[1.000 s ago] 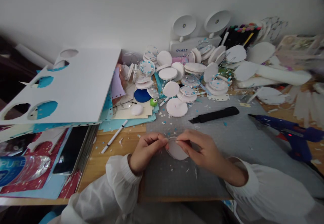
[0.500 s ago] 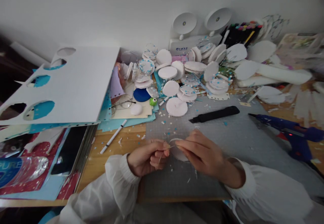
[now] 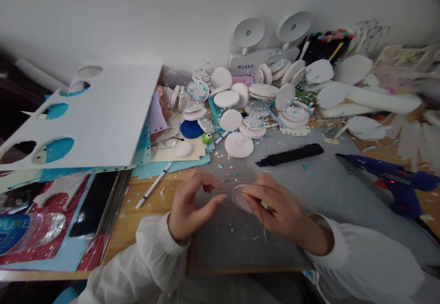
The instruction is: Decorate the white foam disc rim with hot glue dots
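Head view: white disc (image 3: 243,203), nearer the person than the black cutter (image 3: 290,154).
Right hand (image 3: 280,210): grip pinched on the white disc, I see.
Left hand (image 3: 189,208): grip apart, leftward of the black cutter.
Glue gun (image 3: 398,180): right of the black cutter.

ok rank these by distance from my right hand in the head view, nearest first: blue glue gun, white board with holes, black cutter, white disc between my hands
From your right hand:
1. white disc, at its fingertips
2. black cutter, just beyond it on the mat
3. blue glue gun, to the right
4. white board, far left
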`<state>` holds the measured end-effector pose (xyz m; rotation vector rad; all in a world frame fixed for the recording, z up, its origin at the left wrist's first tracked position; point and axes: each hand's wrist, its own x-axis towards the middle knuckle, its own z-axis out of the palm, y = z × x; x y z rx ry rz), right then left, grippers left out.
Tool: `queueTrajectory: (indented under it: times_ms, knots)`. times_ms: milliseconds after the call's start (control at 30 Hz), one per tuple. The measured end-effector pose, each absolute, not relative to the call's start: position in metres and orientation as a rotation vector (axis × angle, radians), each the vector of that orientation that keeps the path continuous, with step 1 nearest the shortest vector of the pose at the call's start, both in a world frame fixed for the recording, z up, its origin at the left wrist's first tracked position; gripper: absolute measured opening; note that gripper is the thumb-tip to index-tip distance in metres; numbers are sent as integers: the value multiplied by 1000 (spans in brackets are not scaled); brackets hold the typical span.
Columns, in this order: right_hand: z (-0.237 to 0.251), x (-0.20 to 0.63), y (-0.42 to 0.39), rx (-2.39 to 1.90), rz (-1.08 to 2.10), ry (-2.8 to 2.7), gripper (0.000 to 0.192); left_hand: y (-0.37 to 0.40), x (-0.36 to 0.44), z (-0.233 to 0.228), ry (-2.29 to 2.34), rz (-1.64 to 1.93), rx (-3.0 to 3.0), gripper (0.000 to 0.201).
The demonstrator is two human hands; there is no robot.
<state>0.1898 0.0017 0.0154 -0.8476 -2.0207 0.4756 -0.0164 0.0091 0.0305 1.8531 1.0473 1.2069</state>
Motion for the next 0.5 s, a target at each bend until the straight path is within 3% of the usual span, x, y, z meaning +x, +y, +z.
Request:
queueTrajectory:
  times_ms: [200,500]
  knots:
    - [11,190,1,-831,364,-2092,19,3,-17,17,1051,1205,2565,17]
    - [9,187,-2,-849,297,-2095,18,-4,-19,16,1119,1184,2806,20]
